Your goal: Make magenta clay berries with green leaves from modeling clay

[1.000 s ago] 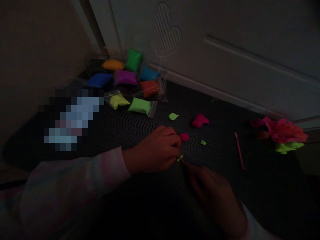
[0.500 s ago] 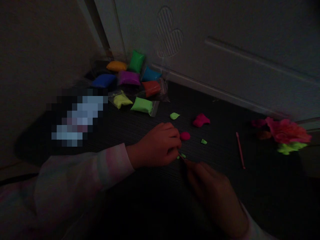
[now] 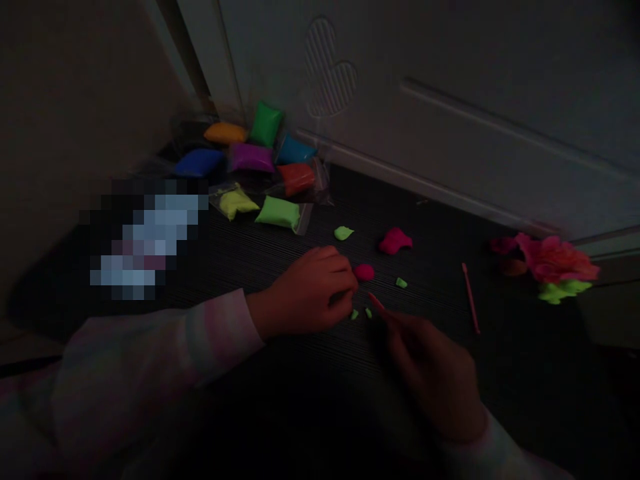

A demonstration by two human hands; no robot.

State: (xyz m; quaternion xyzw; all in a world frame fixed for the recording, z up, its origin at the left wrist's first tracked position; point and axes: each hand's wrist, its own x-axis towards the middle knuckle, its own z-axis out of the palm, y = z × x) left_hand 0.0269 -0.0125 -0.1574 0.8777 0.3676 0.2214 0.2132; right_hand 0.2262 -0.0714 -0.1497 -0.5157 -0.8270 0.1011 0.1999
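My right hand (image 3: 435,367) grips a pink clay modelling tool (image 3: 378,303), its tip pointing up and left over the dark tabletop. Two small green clay bits, the left one (image 3: 354,315) and the right one (image 3: 369,313), lie between the tool and my left hand (image 3: 315,290). That hand rests on the table with fingers curled and thumb against them; anything inside is hidden. Right beside its knuckles sits a round pink clay piece (image 3: 364,273). Farther off are another green bit (image 3: 401,283), a pink clay lump (image 3: 395,241) and a light green leaf-shaped piece (image 3: 343,233).
Bags of coloured clay (image 3: 253,158) are heaped at the back left, by a blurred pale patch (image 3: 155,230). A second pink tool (image 3: 471,298) lies to the right, before a pink and green clay flower (image 3: 560,260). A white panel (image 3: 380,127) rises behind the table.
My right hand has drawn the tool up and away from the green bits, which now lie apart in plain sight. The left hand keeps its place; the whole view has shifted slightly.
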